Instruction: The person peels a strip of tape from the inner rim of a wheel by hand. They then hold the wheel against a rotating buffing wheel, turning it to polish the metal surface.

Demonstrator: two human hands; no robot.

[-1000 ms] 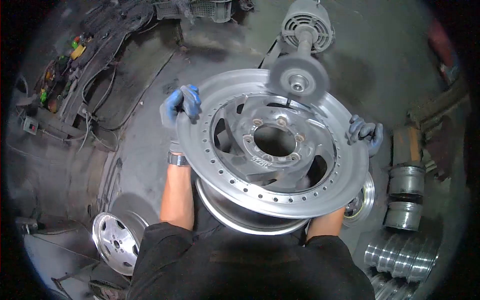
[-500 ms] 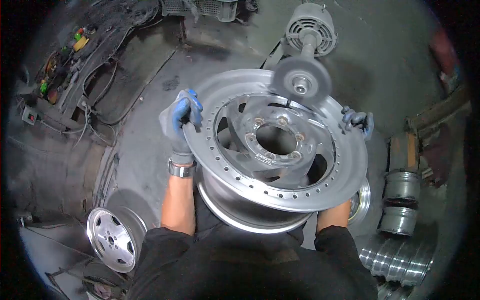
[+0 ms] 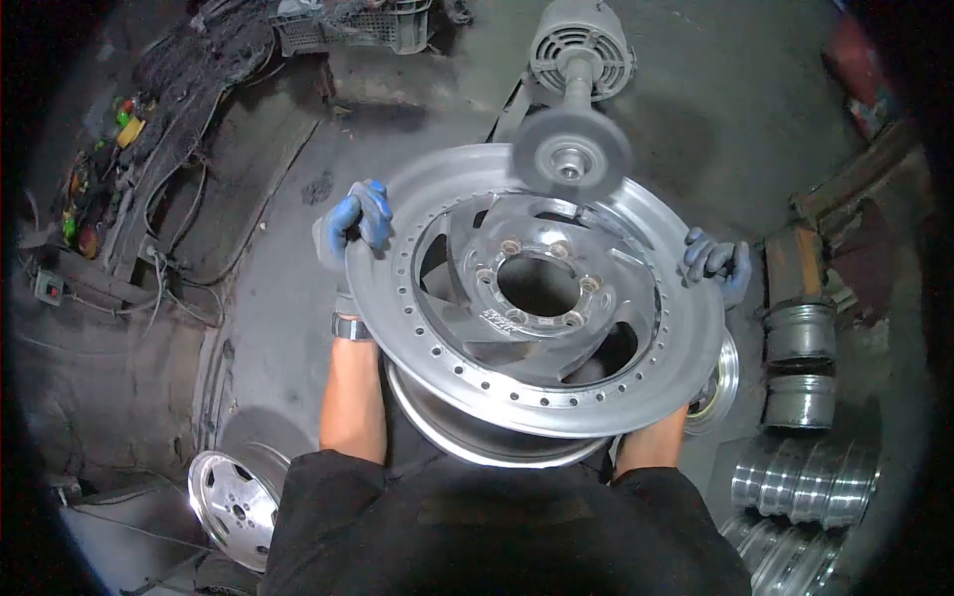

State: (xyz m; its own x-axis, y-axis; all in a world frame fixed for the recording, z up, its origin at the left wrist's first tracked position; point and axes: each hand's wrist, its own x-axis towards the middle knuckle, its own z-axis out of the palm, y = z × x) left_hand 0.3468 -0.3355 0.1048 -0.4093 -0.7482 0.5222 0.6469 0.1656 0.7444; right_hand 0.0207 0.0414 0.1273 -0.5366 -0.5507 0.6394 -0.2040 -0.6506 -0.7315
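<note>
A large grey metal wheel rim point(image 3: 651, 382) with a ring of small holes is held up in front of my body, tilted with its face up. My left hand point(image 3: 360, 221), in a grey and blue glove, grips its left edge with curled fingers. At the right edge my right hand point(image 3: 717, 263), gloved too, has its fingers wrapped over the lip. A round buffing wheel point(image 3: 571, 157), blurred by spinning, overlaps the rim's far edge. Its shaft point(image 3: 577, 89) runs back to a grey motor point(image 3: 581, 45).
Another rim point(image 3: 234, 507) rests on the floor at lower left. Several shiny metal rims point(image 3: 805, 482) are stacked at lower right, below two cylindrical pieces point(image 3: 801, 368). A dusty crate point(image 3: 353, 32) stands at the back. Cables point(image 3: 204, 199) run along the left side.
The rim has turned slightly clockwise, with my left hand moving a little up and my right hand down along with it. The whole view has shifted somewhat.
</note>
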